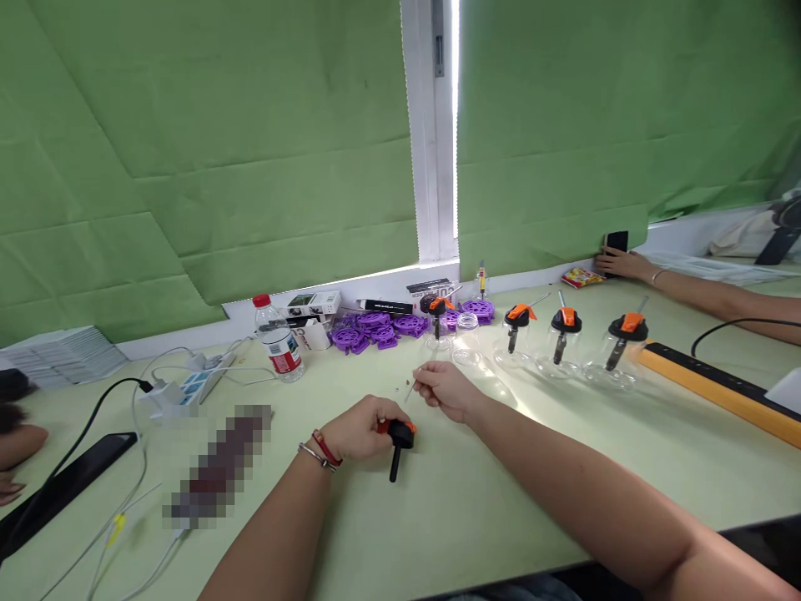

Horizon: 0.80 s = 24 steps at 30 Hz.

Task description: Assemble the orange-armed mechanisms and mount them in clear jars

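In the head view, my left hand (363,430) is closed round a black lid (402,434) with an orange piece on top and a black stem pointing down. Just ahead and to its right, my right hand (449,391) pinches a thin metal rod (410,389), its lower end close above the table. Tiny loose parts (407,382) lie by the fingertips. Beyond the right hand stands an open clear jar (466,342). Several similar jars wear black lids with orange pieces, among them one jar (561,351) with a rod sticking up.
Purple plastic parts (375,330) are heaped at the back beside small boxes (313,313). A red-capped bottle (279,342) stands left. Cables run from a power strip (206,380). An orange-and-black bar (719,392) lies right. Another person's hand (619,260) touches a phone (617,241).
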Motion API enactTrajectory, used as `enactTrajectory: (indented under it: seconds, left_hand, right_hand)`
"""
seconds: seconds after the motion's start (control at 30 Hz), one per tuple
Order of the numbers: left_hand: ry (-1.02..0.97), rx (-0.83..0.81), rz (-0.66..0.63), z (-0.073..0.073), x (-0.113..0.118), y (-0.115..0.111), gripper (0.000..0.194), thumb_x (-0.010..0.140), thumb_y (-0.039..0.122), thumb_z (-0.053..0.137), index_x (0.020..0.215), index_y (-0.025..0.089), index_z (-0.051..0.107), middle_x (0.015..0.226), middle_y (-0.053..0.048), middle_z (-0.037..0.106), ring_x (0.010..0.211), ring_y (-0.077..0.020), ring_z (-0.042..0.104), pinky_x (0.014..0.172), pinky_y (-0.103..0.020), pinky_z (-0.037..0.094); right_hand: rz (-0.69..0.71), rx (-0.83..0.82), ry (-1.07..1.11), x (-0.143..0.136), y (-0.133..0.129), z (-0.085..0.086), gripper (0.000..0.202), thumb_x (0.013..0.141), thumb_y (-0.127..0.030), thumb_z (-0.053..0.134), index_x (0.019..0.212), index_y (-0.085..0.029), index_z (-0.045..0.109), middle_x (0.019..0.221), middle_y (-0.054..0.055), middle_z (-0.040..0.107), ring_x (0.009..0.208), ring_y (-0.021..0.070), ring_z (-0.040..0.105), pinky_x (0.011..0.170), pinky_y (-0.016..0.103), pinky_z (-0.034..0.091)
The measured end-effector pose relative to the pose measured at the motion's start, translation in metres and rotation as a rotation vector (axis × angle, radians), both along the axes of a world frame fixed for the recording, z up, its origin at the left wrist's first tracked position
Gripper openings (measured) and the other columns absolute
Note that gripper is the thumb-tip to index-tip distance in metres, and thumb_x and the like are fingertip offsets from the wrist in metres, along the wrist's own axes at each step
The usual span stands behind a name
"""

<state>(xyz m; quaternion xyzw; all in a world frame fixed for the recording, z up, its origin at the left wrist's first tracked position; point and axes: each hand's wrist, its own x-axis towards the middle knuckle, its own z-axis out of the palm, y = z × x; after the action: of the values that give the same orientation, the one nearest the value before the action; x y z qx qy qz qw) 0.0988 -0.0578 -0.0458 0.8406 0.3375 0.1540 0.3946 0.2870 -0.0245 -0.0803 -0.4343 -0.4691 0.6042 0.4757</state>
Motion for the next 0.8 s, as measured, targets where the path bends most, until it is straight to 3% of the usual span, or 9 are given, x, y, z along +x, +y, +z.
enactTrajectory:
  seconds: [0.07, 0.13, 0.23, 0.3, 0.4, 0.6, 0.7, 0.8]
  left_hand:
    - [-0.060, -0.064, 0.033, 0.004, -0.007, 0.003, 0.035, 0.060, 0.009, 0.053, 0.089, 0.017, 0.071, 0.086, -0.005, 0.068, 0.078, -0.0192, 0.060, 0.072, -0.029, 0.047]
    - [-0.186, -0.080, 0.161, 0.006, -0.016, 0.009, 0.031, 0.059, 0.012, 0.056, 0.087, 0.016, 0.071, 0.084, -0.006, 0.068, 0.079, -0.0192, 0.060, 0.072, -0.029, 0.047]
    - [-0.414, -0.083, 0.488, 0.002, -0.030, 0.024, 0.026, 0.057, 0.016, 0.058, 0.081, 0.015, 0.069, 0.079, -0.004, 0.067, 0.074, -0.0170, 0.059, 0.069, -0.028, 0.046]
    - [-0.429, -0.078, 0.690, -0.004, -0.037, 0.034, 0.023, 0.056, 0.017, 0.054, 0.075, 0.014, 0.067, 0.067, -0.002, 0.063, 0.063, -0.0136, 0.055, 0.062, -0.026, 0.043]
    - [-0.363, -0.116, 0.899, -0.016, -0.043, 0.045, 0.018, 0.054, 0.018, 0.054, 0.069, 0.013, 0.063, 0.058, 0.000, 0.057, 0.056, -0.0121, 0.051, 0.055, -0.024, 0.039]
    - [-0.332, -0.162, 0.946, -0.026, -0.049, 0.051, 0.020, 0.055, 0.022, 0.060, 0.073, 0.013, 0.062, 0.052, 0.002, 0.053, 0.052, -0.0121, 0.048, 0.049, -0.023, 0.034]
    - [-0.352, -0.177, 0.904, -0.025, -0.049, 0.049, 0.022, 0.056, 0.022, 0.062, 0.075, 0.012, 0.063, 0.056, 0.001, 0.055, 0.054, -0.0114, 0.049, 0.052, -0.023, 0.035]
    - [-0.416, -0.236, 0.786, -0.023, -0.045, 0.045, 0.027, 0.056, 0.022, 0.065, 0.082, 0.012, 0.066, 0.068, -0.002, 0.062, 0.061, -0.0123, 0.054, 0.057, -0.024, 0.040]
  right_hand:
    - [-0.107, 0.124, -0.043, -0.001, 0.003, -0.003, 0.015, 0.074, -0.029, 0.059, 0.072, -0.018, 0.050, 0.059, -0.001, 0.057, 0.046, 0.0080, 0.046, 0.041, 0.020, 0.033]
    - [-0.095, 0.312, -0.281, -0.005, 0.003, -0.008, 0.008, 0.079, -0.026, 0.055, 0.079, -0.018, 0.054, 0.062, 0.000, 0.060, 0.054, 0.0116, 0.054, 0.048, 0.022, 0.040]
    - [0.074, 0.704, -0.887, -0.015, 0.001, -0.017, 0.012, 0.083, -0.014, 0.048, 0.082, -0.017, 0.060, 0.074, 0.005, 0.066, 0.070, 0.0158, 0.060, 0.062, 0.026, 0.042]
    - [0.225, 0.960, -1.250, -0.025, 0.002, -0.021, 0.018, 0.081, -0.006, 0.047, 0.082, -0.015, 0.062, 0.084, 0.009, 0.068, 0.077, 0.0180, 0.060, 0.068, 0.029, 0.041]
    - [0.344, 1.161, -1.531, -0.040, 0.007, -0.023, 0.021, 0.081, -0.003, 0.046, 0.086, -0.012, 0.064, 0.087, 0.012, 0.067, 0.081, 0.0207, 0.058, 0.068, 0.030, 0.041]
    - [0.283, 1.024, -1.544, -0.051, 0.015, -0.021, 0.022, 0.087, -0.010, 0.045, 0.084, -0.014, 0.066, 0.088, 0.011, 0.065, 0.087, 0.0219, 0.055, 0.067, 0.029, 0.041]
    - [0.170, 0.889, -1.314, -0.050, 0.014, -0.014, 0.025, 0.093, -0.018, 0.040, 0.087, -0.015, 0.064, 0.091, 0.010, 0.065, 0.088, 0.0191, 0.056, 0.071, 0.027, 0.040]
    - [0.050, 0.597, -0.925, -0.051, 0.011, -0.006, 0.036, 0.097, -0.033, 0.032, 0.085, -0.016, 0.062, 0.081, 0.007, 0.064, 0.071, 0.0149, 0.057, 0.065, 0.026, 0.041]
